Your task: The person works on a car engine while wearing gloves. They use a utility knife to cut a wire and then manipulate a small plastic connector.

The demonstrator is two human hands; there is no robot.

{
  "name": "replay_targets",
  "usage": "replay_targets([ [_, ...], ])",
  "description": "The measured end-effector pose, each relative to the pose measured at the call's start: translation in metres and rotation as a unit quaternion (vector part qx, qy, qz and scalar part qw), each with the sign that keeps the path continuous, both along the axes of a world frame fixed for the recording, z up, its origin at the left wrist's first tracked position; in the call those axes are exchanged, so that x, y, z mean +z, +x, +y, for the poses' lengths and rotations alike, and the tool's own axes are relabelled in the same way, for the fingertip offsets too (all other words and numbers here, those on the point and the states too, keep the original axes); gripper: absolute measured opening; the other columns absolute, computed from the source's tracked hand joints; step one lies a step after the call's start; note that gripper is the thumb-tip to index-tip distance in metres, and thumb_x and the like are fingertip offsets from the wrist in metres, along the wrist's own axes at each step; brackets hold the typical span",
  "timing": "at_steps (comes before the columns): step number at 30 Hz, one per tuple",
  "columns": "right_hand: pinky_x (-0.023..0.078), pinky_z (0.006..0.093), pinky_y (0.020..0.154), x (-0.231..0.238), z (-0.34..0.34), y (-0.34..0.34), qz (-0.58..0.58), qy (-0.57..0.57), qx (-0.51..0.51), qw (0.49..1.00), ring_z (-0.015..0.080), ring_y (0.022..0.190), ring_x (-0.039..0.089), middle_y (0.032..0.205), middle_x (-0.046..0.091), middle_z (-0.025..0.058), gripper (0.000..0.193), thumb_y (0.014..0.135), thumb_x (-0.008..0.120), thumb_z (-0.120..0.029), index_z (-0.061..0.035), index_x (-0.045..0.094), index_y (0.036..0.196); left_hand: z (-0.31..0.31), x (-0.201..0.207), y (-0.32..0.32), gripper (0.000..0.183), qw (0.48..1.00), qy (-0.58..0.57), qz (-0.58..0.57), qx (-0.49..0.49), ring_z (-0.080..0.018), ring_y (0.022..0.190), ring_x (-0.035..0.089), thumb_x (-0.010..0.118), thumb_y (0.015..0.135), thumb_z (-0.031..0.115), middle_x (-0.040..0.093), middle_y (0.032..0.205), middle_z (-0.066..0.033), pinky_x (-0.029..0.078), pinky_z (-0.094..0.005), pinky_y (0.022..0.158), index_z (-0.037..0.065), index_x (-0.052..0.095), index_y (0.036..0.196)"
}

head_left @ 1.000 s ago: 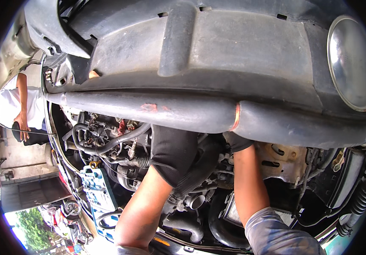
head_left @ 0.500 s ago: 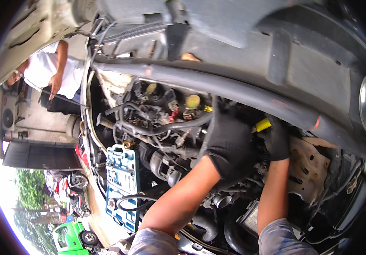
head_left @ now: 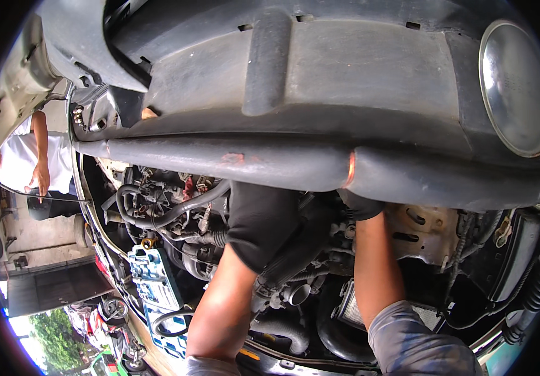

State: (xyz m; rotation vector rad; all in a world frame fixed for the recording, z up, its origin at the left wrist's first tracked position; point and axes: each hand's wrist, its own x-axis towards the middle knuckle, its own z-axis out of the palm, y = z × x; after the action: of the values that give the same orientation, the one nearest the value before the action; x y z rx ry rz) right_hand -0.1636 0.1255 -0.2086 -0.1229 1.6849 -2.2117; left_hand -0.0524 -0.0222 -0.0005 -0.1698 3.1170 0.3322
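Observation:
Both hands wear black gloves and reach into an engine bay, under the rounded edge (head_left: pixel 282 166) of a large grey-black panel. My left hand (head_left: pixel 262 216) is beside dark hoses and engine parts, its fingers hidden beneath that edge. Only the back and cuff of my right hand (head_left: pixel 363 207) show, next to a tan metal bracket (head_left: pixel 430 222) with slots. Whatever either hand holds is out of sight. Left of my left hand, a thick black hose (head_left: pixel 188 207) curves over the engine. Below the hands, an open round pipe end (head_left: pixel 297 293) faces up.
An open blue tool case (head_left: pixel 151 272) lies at the left of the engine bay. At far left stands a person (head_left: pixel 35 163) in a white top. A round shiny dome (head_left: pixel 519 88) sits at upper right. Parked motorcycles (head_left: pixel 116 323) are outside.
The view has swung and come closer to the panel. The panel now covers more of my hands, and the yellow ribbed piece seen at my right hand is hidden.

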Motion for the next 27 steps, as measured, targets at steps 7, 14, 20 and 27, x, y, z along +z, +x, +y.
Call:
replay_targets([
  [7, 0.059, 0.0421, 0.087, 0.001, -0.005, -0.003, 0.028, -0.007, -0.018, 0.999, 0.0215, 0.115, 0.062, 0.127, 0.062, 0.0075, 0.055, 0.101, 0.071, -0.030, -0.0096, 0.050, 0.147, -0.021, 0.024, 0.020, 0.037, 0.995, 0.085, 0.056, 0.011, -0.0457, 0.104, 0.067, 0.072, 0.079, 0.006, 0.072, 0.107, -0.0209, 0.049, -0.0574, 0.095, 0.004, 0.072, 0.116],
  [14, 0.058, 0.0412, 0.089, 0.010, 0.006, 0.002, 0.069, 0.015, 0.033, 0.997, 0.0212, 0.115, 0.062, 0.128, 0.062, 0.0077, 0.059, 0.099, 0.073, -0.027, -0.0076, 0.048, 0.149, -0.023, 0.020, 0.021, 0.038, 0.985, 0.156, 0.049, 0.055, -0.0481, 0.115, 0.063, 0.069, 0.077, 0.002, 0.070, 0.114, -0.0223, 0.047, -0.0565, 0.106, 0.003, 0.071, 0.115],
  [20, 0.056, 0.0405, 0.092, 0.030, 0.017, 0.017, 0.128, 0.044, 0.165, 0.977, 0.0209, 0.114, 0.062, 0.128, 0.062, 0.0080, 0.063, 0.097, 0.075, -0.025, -0.0058, 0.046, 0.150, -0.027, 0.009, 0.026, 0.035, 0.988, 0.131, 0.072, 0.035, -0.0480, 0.124, 0.059, 0.069, 0.074, 0.002, 0.070, 0.118, -0.0217, 0.042, -0.0603, 0.110, 0.003, 0.072, 0.109],
  [27, 0.055, 0.0397, 0.094, 0.042, 0.029, 0.012, 0.157, 0.066, 0.288, 0.942, 0.0206, 0.114, 0.061, 0.129, 0.062, 0.0082, 0.068, 0.095, 0.077, -0.022, -0.0037, 0.044, 0.151, -0.024, 0.013, 0.022, 0.037, 0.993, 0.099, 0.054, 0.031, -0.0501, 0.127, 0.055, 0.069, 0.074, 0.004, 0.066, 0.124, -0.0239, 0.040, -0.0621, 0.112, 0.003, 0.070, 0.112],
])
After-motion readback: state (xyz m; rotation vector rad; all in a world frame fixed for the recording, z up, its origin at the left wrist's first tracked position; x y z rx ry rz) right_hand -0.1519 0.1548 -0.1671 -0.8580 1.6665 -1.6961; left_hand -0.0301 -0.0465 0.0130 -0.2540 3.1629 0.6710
